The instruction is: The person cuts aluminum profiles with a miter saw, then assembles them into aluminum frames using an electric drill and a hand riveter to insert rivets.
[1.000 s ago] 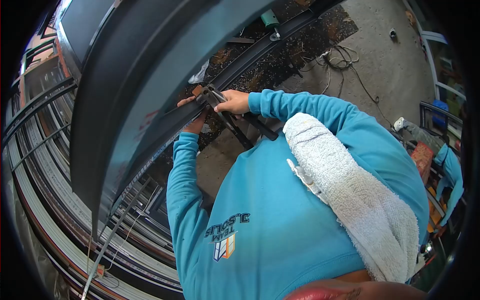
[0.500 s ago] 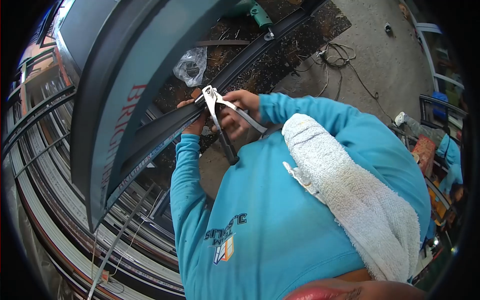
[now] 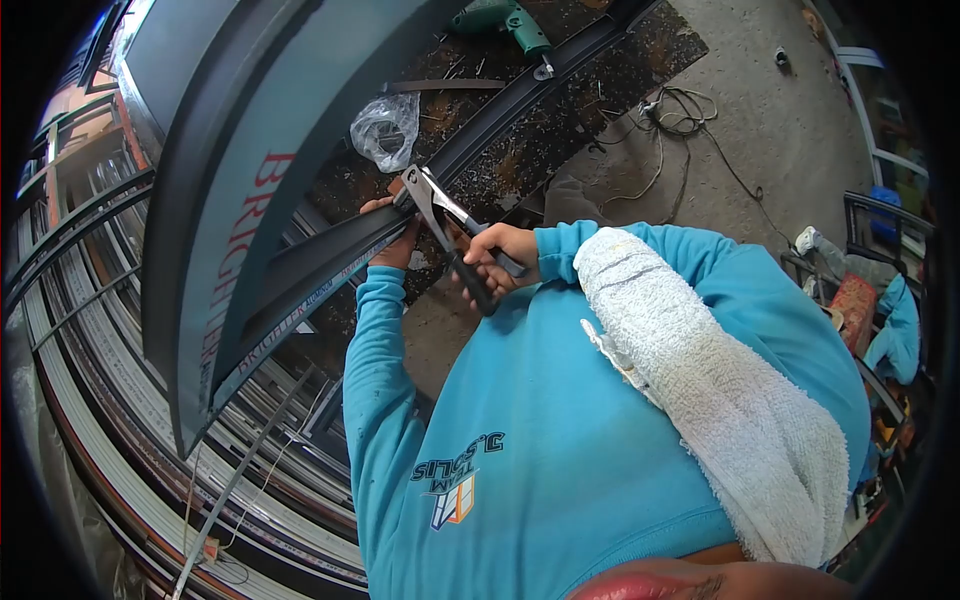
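Observation:
My left hand point(image 3: 398, 245) is wrapped round a long dark metal profile point(image 3: 330, 252) with a lettered strip along its edge. A silver hand tool point(image 3: 425, 190) with two dark-gripped handles, like a riveter, has its head against the profile beside that hand. My right hand point(image 3: 503, 258) grips the handles, which are close together. Beyond them lies another dark channel profile point(image 3: 480, 138), and a clear plastic bag point(image 3: 387, 130) rests near it.
A green power drill point(image 3: 522, 32) lies on the dark, shaving-strewn work surface point(image 3: 675, 38). Cables point(image 3: 680, 112) coil on the concrete floor. Large lettered panels rise at left above racks of profiles point(image 3: 110, 400). A white towel point(image 3: 700, 380) hangs over my shoulder.
My right hand has closed the tool's handles together and shifted slightly right and down. The tool's head has stayed beside my left hand, which still holds the profile.

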A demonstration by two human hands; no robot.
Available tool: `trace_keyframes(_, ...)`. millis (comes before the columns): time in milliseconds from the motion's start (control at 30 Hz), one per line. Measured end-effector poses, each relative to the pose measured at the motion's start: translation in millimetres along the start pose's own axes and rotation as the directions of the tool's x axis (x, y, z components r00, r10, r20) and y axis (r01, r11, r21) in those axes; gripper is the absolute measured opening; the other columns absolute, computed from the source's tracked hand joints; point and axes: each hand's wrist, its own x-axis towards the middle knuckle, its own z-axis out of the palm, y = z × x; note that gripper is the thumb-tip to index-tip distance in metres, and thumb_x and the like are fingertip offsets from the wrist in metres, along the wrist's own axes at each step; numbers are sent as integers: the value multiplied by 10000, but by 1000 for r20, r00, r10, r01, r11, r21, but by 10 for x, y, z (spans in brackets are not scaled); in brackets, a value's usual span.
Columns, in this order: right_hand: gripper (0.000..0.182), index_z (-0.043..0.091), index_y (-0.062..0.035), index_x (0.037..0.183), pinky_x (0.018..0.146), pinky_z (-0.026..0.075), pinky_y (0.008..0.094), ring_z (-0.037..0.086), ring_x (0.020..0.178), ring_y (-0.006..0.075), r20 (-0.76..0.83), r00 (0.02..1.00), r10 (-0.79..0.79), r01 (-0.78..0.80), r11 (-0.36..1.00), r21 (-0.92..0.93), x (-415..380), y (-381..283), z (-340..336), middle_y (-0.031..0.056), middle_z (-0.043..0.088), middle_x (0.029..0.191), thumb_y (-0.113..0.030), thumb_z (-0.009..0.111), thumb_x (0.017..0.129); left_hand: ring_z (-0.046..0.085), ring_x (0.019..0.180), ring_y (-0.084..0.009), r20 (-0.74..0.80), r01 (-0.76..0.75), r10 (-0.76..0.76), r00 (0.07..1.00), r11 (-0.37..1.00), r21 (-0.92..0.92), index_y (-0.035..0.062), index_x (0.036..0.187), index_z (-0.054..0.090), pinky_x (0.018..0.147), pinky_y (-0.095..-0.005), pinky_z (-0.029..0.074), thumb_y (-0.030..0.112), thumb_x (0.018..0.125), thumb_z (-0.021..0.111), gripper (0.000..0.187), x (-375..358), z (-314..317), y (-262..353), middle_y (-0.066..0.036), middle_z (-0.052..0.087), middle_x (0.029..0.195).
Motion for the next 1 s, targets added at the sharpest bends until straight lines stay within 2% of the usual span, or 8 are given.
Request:
trace_keyframes(167,184,612,-50,865,628,537,335,628,657,177,-145,979,-145,98,952,-289,99,37,-72,81,640,779,-223,646,811,596,990,-235,-7,-15,15,1000,999,42,53,1139,412,956,-351,391,139,768,750,509,26,-2,15,-89,610,1072)
trace_keyframes(300,88,578,-75,892,637,523,328,605,694,123,-229,853,469,-484,546,-684,-185,-720,-729,51,590,682,-121,622,831,590,1011,-237,-13,217,-255,967,848,-484,69,1146,431,991,-354,370,182,792,734,479,-81,178,-49,-72,608,1065)
trace_keyframes(400,246,591,-15,1034,712,546,394,634,737,205,-145,662,735,-619,428,-658,-115,-1080,-593,115,614,752,-47,585,791,501,1159,-268,63,233,-224,972,930,-285,84,1189,487,1090,-383,261,324,816,685,486,-95,102,-5,-64,574,1134)
trace_keyframes(567,556,425,22,1293,918,459,529,616,965,355,128,916,380,-350,914,-203,-205,-568,-135,226,608,958,-55,591,768,503,1147,-260,84,92,-98,992,993,67,82,1173,487,1076,-370,278,294,807,705,476,-79,160,-148,-55,555,1151)
trace_keyframes(600,649,380,-49,1386,907,492,468,623,1030,316,118,905,410,-368,890,-268,-160,-551,-233,236,581,1196,1,570,768,504,1142,-258,92,120,-121,988,993,11,80,1172,483,1072,-372,284,295,807,705,478,-78,161,-134,-55,553,1150)
trace_keyframes(767,498,469,19,1245,512,486,265,567,573,117,-312,946,84,-293,628,-721,-398,-871,-530,107,630,785,47,603,766,520,1078,-233,37,244,-255,966,858,-452,63,1114,497,972,-360,371,251,754,758,483,-67,211,-120,-68,581,1051)
trace_keyframes(900,535,496,5,1299,481,459,252,474,484,83,-118,747,654,-554,516,-653,-495,-1390,-640,122,626,780,27,492,765,554,1031,-225,-59,157,-198,978,897,-412,60,1112,478,919,-363,420,213,739,771,498,-41,185,-80,-51,594,987)
trace_keyframes(1000,610,455,-56,1370,517,480,254,517,529,113,-291,737,610,-560,310,-768,-444,-1287,-468,191,661,951,-5,445,763,566,998,-230,-110,108,-144,983,953,-282,62,1089,506,879,-380,444,193,729,774,467,-74,184,-122,-48,602,952)
